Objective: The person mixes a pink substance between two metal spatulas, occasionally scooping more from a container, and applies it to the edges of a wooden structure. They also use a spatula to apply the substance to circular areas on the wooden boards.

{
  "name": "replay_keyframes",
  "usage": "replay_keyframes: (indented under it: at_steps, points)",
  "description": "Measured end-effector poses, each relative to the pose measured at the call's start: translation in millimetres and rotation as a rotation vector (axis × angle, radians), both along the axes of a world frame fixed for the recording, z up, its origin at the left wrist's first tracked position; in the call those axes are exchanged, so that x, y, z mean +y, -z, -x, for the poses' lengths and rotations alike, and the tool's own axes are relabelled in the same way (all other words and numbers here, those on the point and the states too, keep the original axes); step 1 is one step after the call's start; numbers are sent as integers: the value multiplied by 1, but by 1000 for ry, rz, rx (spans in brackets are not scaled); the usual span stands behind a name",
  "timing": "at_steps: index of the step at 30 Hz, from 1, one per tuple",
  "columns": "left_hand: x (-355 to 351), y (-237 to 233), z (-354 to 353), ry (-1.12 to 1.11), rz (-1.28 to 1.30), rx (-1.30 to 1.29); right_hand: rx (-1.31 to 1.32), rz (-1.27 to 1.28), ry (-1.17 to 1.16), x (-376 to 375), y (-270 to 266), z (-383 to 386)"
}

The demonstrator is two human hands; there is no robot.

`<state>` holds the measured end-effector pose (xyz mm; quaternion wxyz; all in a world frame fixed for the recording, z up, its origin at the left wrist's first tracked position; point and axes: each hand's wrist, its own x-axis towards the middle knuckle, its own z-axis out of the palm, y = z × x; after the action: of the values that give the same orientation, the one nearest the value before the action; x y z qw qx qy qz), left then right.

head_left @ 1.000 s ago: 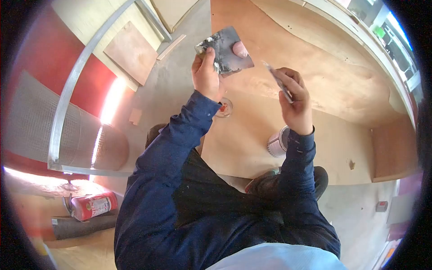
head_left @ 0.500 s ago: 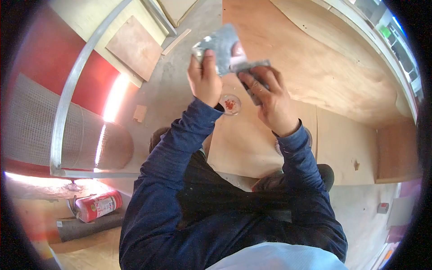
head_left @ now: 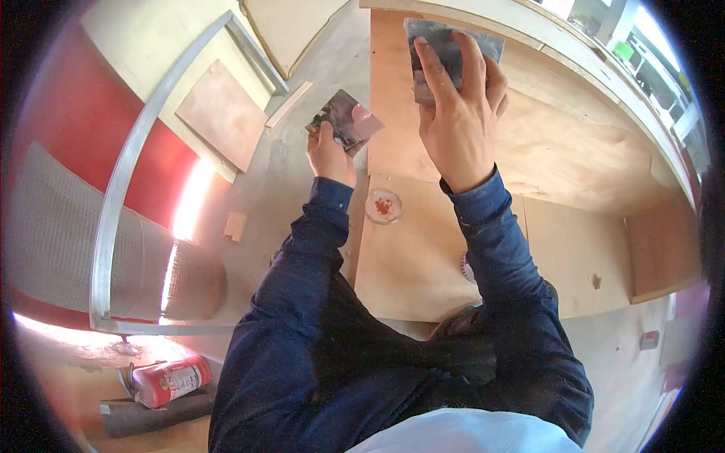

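My left hand (head_left: 330, 158) grips a flat metal plate (head_left: 340, 113), smeared dark, with a lump of pink putty (head_left: 366, 122) on its right side. My right hand (head_left: 462, 113) is farther up, its fingers spread over the back of a square putty scraper (head_left: 432, 64) with a worn grey face. The scraper overlaps the upper part of the plywood panel (head_left: 559, 136). Below and between the hands, a round clear dish (head_left: 384, 215) with red bits in it lies on the plywood base.
A metal frame bar (head_left: 124, 158) and a roll of wire mesh (head_left: 60, 226) stand on the left. Below them lies a red fire extinguisher (head_left: 172, 381). A loose plywood piece (head_left: 223, 117) leans at the upper left. Another round object (head_left: 468, 266) is half hidden by my right sleeve.
My hands have moved apart. The right one has carried the scraper up and right onto the panel, while the left has lowered slightly with the plate and putty.
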<state>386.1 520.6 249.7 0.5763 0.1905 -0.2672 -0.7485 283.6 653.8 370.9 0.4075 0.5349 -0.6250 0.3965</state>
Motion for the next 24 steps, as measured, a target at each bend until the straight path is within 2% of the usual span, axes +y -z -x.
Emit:
replay_keyframes:
  at_steps: [3,9,24]
  points:
    - [-7,10,6,79,53,78,-16,11,29,-5,-7,-1]
    - [-2,8,6,139,78,68,16,65,32,-17,-9,2]
    - [6,-1,3,137,58,31,34,19,32,-15,-4,3]
